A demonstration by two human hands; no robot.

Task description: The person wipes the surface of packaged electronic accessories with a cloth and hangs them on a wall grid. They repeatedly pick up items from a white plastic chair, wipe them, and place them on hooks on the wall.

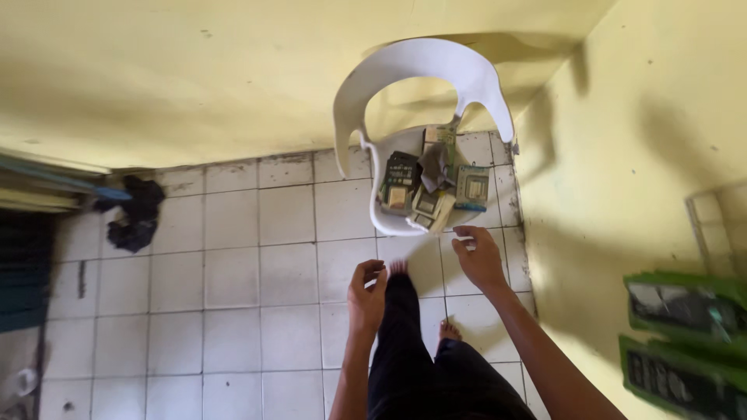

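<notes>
We see a white plastic chair (pixel 405 74) in the corner, upright on the tiled floor (pixel 257 257), curved backrest toward the yellow wall (pixel 156 70). Its seat is piled with circuit boards (pixel 424 187): green and beige, flat or tilted, overlapping, some reaching the front edge. A grey rag (pixel 434 165) lies on top, mid-pile. Our right hand (pixel 480 257) pinches a small white piece (pixel 468 245) just below the seat's front edge.

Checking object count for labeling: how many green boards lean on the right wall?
2. Upper green board and lower green board, stacked at the frame's right edge, both cut off. More may lie out of view. Similar items sit on the white chair.
</notes>
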